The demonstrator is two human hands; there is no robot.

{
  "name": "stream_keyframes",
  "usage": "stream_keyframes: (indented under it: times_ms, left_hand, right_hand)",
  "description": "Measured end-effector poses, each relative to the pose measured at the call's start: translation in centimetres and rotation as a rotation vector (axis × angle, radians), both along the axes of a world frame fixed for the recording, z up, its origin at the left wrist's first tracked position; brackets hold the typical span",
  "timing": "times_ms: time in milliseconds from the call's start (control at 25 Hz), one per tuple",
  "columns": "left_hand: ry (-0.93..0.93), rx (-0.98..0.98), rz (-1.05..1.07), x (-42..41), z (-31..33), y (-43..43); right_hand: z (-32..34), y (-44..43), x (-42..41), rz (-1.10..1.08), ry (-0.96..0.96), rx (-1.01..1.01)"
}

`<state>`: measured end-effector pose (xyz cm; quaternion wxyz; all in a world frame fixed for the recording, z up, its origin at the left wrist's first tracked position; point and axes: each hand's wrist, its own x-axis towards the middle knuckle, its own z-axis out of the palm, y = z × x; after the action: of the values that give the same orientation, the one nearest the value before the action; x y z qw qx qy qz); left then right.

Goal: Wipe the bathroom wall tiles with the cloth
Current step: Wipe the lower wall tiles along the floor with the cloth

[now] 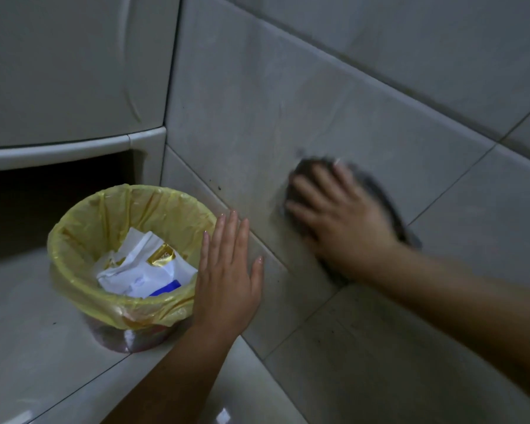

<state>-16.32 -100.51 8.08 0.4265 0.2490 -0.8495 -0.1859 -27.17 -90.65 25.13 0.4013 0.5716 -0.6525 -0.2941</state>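
Grey wall tiles with dark grout lines fill the right and upper part of the head view. My right hand presses a dark grey cloth flat against a tile low on the wall, fingers spread; the hand and cloth are blurred. Most of the cloth is hidden under the hand. My left hand rests flat on the wall to the left of it, fingers straight and together, holding nothing.
A small bin lined with a yellow bag and holding crumpled paper stands on the glossy floor, just left of my left hand. A white cabinet with a dark gap beneath it stands at the upper left.
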Motion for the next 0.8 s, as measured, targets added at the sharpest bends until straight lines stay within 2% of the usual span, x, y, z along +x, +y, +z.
stream_keyframes:
  times_ms: [120, 200, 600, 720, 800]
  left_hand:
    - [0.027, 0.033, 0.005, -0.8, 0.7, 0.1]
    - [0.038, 0.059, 0.008, -1.1, 0.9, 0.3]
    - [0.027, 0.049, 0.083, 0.6, 0.9, -1.4]
    - [0.037, 0.028, 0.089, 1.1, 0.9, -1.8]
    - [0.034, 0.026, 0.091, 1.0, 0.7, -1.8]
  right_hand:
    - [7.9, -2.2, -0.5, -0.118, 0.105, -0.2]
    - [8.8, -4.4, -0.4, -0.203, 0.196, -0.233]
    - [-4.8, -8.2, 0.0, -0.185, 0.08, 0.175]
    - [-8.5, -5.9, 0.2, -0.178, 0.059, 0.329]
    - [-8.7, -2.9, 0.6, -0.208, 0.053, 0.405]
